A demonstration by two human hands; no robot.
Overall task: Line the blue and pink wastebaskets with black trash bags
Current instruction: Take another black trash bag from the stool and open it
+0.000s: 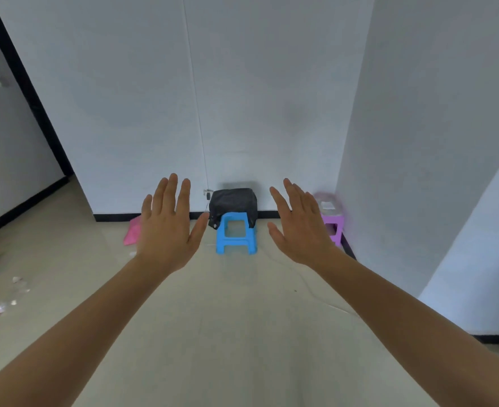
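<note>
Both arms stretch out in front of me over the floor. My left hand [167,221] is spread flat, fingers apart, holding nothing. My right hand [299,223] is likewise spread and holds nothing. Between them, against the far wall, a black trash bag [233,201] lies draped over the top of a blue plastic stool [236,235]. A pink object [133,232], partly hidden behind my left hand, lies on the floor by the wall; I cannot tell whether it is a wastebasket. No blue wastebasket shows.
A purple stool [334,227] with a clear item on top stands in the right corner, partly behind my right hand. A thin cable [315,292] runs across the floor. Scraps of litter [4,301] lie at the left. A white pillar [418,171] juts in at right.
</note>
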